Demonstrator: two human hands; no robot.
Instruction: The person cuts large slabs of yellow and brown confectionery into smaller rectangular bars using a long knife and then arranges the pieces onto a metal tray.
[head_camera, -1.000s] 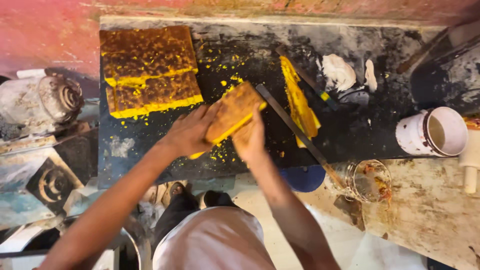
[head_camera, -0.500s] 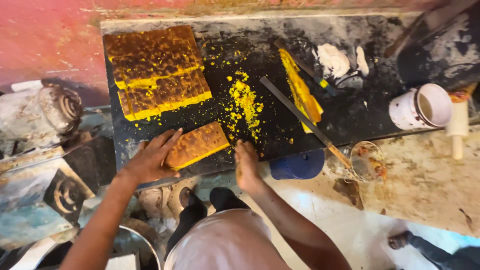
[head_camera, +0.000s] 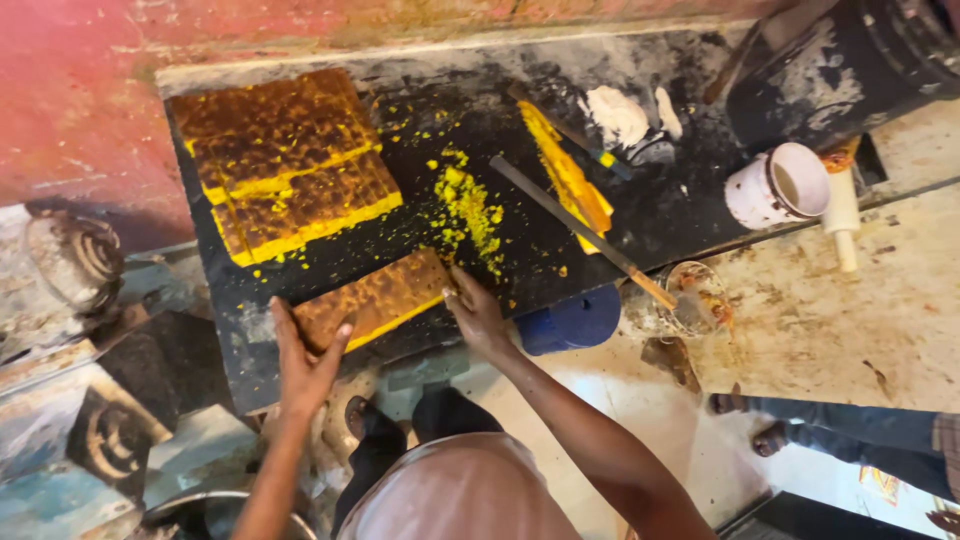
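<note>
Both hands bracket a brown-topped, yellow-sided rectangular slab lying flat at the near edge of the black, yellow-flecked work board. The left hand is spread, fingers cupped against the slab's near-left end; the right hand is also unclenched, fingertips touching the slab's right end. Neither hand closes around it, so the slab rests on the board, steadied from both ends.

By my judgement, the step in hand is squaring or positioning this single slab on the board. The next move would call for even pressure from both ends, since the piece looks soft and crumbly and sits close to the board's near edge.

Counted: one slab between the hands; two larger brown-and-yellow slabs side by side at the board's far-left corner; one heap of yellow crumbs mid-board; one long flat metal blade with a wooden handle lying diagonally right of the crumbs; one yellow-smeared scraper beside it; one white lump at the board's far right; one white cup off the board's right edge; one blue round lid under the board's near edge.
</note>
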